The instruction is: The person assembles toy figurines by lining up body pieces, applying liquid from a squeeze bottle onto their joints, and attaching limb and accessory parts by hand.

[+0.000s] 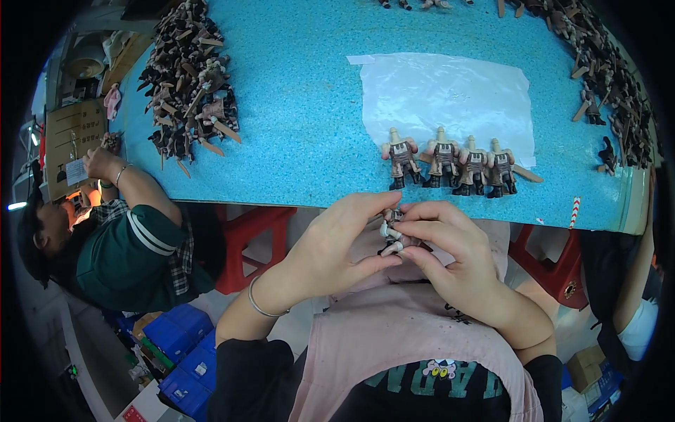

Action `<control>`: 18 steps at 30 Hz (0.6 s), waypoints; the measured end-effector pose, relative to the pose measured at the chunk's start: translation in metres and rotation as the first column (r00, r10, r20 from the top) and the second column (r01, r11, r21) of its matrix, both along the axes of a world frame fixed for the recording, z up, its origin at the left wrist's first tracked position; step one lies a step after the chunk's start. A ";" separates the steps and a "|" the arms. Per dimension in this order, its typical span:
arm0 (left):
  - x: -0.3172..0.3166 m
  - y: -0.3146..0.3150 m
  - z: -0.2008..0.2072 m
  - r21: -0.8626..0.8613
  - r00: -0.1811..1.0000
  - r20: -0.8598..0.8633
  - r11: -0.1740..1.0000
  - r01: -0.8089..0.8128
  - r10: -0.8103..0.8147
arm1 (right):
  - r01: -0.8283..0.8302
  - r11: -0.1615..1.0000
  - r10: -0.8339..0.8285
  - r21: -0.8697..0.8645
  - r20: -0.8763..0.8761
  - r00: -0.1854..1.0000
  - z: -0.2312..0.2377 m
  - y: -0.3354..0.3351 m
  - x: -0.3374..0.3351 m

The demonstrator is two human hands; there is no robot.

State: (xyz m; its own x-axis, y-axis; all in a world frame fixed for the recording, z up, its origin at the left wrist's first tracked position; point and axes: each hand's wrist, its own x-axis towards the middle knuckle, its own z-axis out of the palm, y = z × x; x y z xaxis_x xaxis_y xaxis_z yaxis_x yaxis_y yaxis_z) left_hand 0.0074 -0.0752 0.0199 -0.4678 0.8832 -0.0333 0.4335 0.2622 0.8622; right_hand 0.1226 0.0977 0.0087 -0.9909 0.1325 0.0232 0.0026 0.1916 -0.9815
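Blue and finely speckled, the counter (pixel 295 105) carries a thin white sheet (pixel 446 98), wrinkled and glossy, with a strip of tape (pixel 360 60) at its upper left corner. Four figures (pixel 442 158) lie side by side across the sheet's lower edge, pale-topped, brown-bodied and black-footed (a flat wooden stick (pixel 527 174) juts out past the rightmost). Another figure (pixel 391 232) is between the hands, just off the counter's near edge: the left hand (pixel 327 243) curves thumb and fingers around one side, while the right hand (pixel 453 243) pinches the other with fingertips drawn close. Fingers hide much of it, so its full shape cannot be told. One dense heap (pixel 186 84) of dark, knobbly figures mixed with sticks crowds the counter's left side; a second heap (pixel 587 53) runs down the right. Below are red plastic stools (pixel 256 246) and, at lower left, blue crates (pixel 179 334). A co-worker (pixel 133 253) in a white-striped green sleeve is at the left end. Pink cloth forms the wearer's apron (pixel 408 327).
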 end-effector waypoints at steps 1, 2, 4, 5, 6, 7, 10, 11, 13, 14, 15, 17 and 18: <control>0.000 0.000 0.000 0.003 1.000 0.002 1.000 -0.006 0.006 | -0.001 1.000 0.001 0.000 0.005 1.000 0.000 -0.001 0.000; 0.000 0.001 0.001 0.007 1.000 0.004 1.000 -0.011 0.011 | -0.002 1.000 0.002 0.001 0.009 1.000 -0.001 -0.001 0.000; 0.002 0.001 0.000 0.009 1.000 -0.003 1.000 -0.015 0.016 | 0.009 1.000 -0.009 -0.011 0.014 1.000 -0.001 -0.003 0.001; 0.001 0.001 0.000 0.012 1.000 -0.011 1.000 -0.018 0.019 | 0.021 1.000 -0.021 -0.022 0.017 1.000 -0.001 -0.003 0.002; 0.001 0.001 0.000 0.011 1.000 -0.010 1.000 -0.017 0.017 | 0.023 0.999 -0.022 -0.022 0.019 1.000 -0.001 -0.003 0.001; 0.001 0.002 0.000 0.009 1.000 -0.015 1.000 -0.016 0.016 | 0.021 1.000 -0.021 -0.021 0.021 1.000 0.001 -0.003 0.001; 0.004 0.002 0.000 0.005 1.000 -0.011 1.000 -0.028 0.028 | 0.026 0.999 -0.026 -0.024 0.024 0.999 0.001 -0.003 0.002; 0.004 0.002 0.000 0.006 0.999 -0.002 0.999 -0.044 0.044 | 0.031 0.999 -0.030 -0.025 0.025 0.999 0.001 -0.003 0.002; 0.004 0.002 0.000 -0.001 0.999 -0.011 0.999 -0.037 0.037 | 0.034 0.999 -0.032 -0.040 0.037 0.999 0.002 -0.003 0.003; 0.004 0.002 0.000 -0.007 0.999 -0.021 0.999 -0.032 0.032 | 0.035 0.998 -0.032 -0.053 0.048 0.998 0.002 -0.003 0.003; 0.004 0.002 0.000 -0.007 0.999 -0.021 0.999 -0.032 0.032 | 0.035 0.998 -0.032 -0.054 0.049 0.998 0.002 -0.003 0.003; 0.003 0.002 -0.001 0.007 0.999 -0.044 1.000 -0.016 0.016 | 0.027 0.997 -0.021 -0.072 0.088 0.996 0.003 -0.003 0.003; 0.003 0.002 0.000 0.007 0.999 -0.043 1.000 -0.015 0.015 | 0.029 0.997 -0.022 -0.072 0.089 0.996 0.004 -0.003 0.003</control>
